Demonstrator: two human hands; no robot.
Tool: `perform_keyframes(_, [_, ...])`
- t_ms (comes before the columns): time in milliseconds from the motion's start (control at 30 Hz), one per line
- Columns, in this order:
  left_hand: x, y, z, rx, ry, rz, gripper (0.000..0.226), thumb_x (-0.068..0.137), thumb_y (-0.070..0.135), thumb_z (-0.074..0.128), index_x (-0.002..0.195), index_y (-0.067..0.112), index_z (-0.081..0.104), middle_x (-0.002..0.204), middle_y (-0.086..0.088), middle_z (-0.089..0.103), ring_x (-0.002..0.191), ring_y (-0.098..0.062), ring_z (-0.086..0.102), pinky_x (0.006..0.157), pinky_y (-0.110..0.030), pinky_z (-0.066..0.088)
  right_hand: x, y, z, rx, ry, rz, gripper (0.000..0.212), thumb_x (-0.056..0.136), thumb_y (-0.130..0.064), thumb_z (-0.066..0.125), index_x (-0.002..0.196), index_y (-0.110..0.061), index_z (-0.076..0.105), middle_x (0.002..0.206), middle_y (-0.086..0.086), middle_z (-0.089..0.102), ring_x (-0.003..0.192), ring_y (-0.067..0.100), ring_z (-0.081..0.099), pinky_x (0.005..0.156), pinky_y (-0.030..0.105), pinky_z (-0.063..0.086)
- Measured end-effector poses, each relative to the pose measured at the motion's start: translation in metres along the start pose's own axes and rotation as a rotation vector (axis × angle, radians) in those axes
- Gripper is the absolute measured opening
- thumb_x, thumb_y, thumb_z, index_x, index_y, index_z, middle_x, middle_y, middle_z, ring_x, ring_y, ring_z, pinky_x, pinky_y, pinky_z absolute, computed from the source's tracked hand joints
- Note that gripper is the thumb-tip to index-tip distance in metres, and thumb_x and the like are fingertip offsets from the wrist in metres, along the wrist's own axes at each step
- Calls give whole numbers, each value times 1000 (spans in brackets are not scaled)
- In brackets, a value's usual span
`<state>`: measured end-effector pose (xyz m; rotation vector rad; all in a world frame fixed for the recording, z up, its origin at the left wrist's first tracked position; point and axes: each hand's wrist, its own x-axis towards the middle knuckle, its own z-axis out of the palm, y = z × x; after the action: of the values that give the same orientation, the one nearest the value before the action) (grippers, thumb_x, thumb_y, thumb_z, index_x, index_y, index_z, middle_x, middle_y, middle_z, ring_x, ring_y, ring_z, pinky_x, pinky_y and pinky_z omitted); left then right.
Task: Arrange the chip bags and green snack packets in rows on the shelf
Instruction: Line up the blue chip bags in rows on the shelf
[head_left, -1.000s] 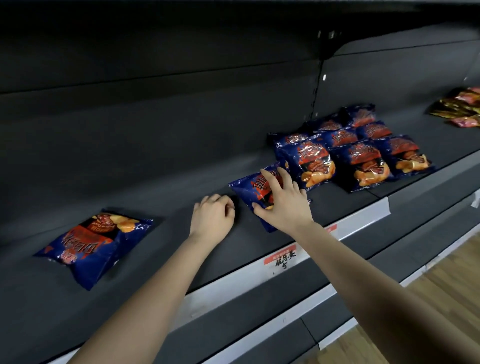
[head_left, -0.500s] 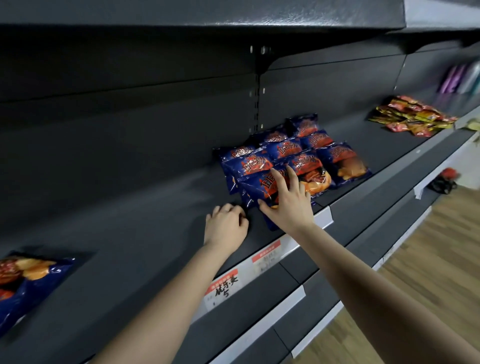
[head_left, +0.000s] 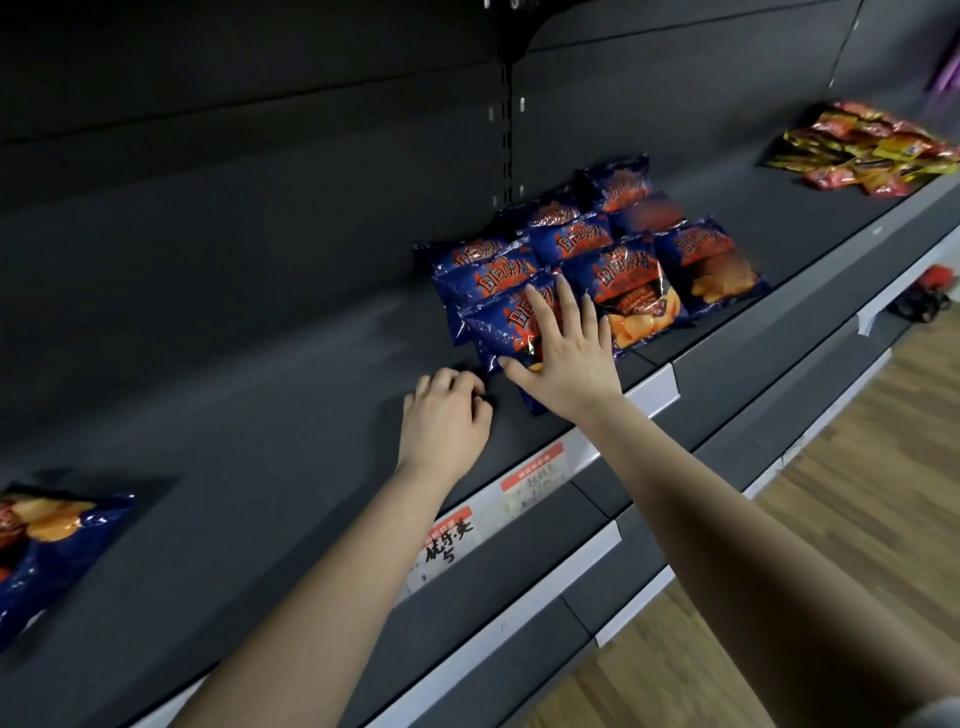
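Several blue chip bags (head_left: 631, 280) lie in rows on the dark shelf (head_left: 260, 415). My right hand (head_left: 563, 345) presses flat, fingers straight, on the front-left bag (head_left: 501, 325) of that group, which overlaps its neighbours. My left hand (head_left: 444, 418) rests on the shelf just left of that bag, fingers curled under, holding nothing. One more blue chip bag (head_left: 49, 545) lies alone at the far left of the shelf. No green packets are in view.
A heap of red and yellow snack packets (head_left: 865, 150) lies at the far right of the shelf. White price-tag strips (head_left: 524, 486) run along the shelf's front edge. Lower shelves and a wooden floor (head_left: 857, 467) are below right.
My right hand has slid the front-left bag to the right, up against the rows. My left hand followed along the shelf. The view has shifted right, so the lone bag is now at the left edge.
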<state>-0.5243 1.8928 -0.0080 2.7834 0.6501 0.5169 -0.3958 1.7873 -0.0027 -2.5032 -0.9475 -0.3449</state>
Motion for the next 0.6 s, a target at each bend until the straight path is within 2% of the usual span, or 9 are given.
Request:
perform_keyframes(267, [1, 0, 2, -20, 5, -6, 24, 91, 22, 46, 109, 18, 60, 120, -1, 55, 113, -24, 44, 91, -36, 34, 1, 1, 2, -19, 11, 11, 85, 84, -63, 49, 151, -35, 5, 161, 3, -2, 146, 38, 1, 116, 56, 8])
perform_keyframes(433, [3, -1, 1, -37, -5, -16, 24, 90, 22, 46, 109, 17, 60, 121, -2, 55, 113, -25, 44, 92, -36, 35, 0, -2, -1, -45, 23, 13, 86, 84, -66, 45, 152, -34, 3, 161, 4, -5, 145, 37, -8, 112, 63, 2])
perform_keyframes(500, [4, -1, 0, -54, -22, -29, 25, 90, 22, 45, 110, 17, 61, 122, -3, 55, 114, -26, 44, 94, -37, 35, -3, -5, -5, -49, 120, -23, 84, 85, -67, 42, 153, -30, 9, 161, 6, -1, 146, 38, -5, 111, 63, 0])
perform_keyframes(600, [5, -2, -7, -93, -68, -53, 28, 90, 21, 45, 113, 18, 62, 122, -7, 55, 116, -28, 44, 96, -37, 35, -7, -17, -10, -54, 227, -176, 73, 86, -58, 43, 150, -27, 27, 159, 10, 14, 145, 40, 6, 112, 62, 5])
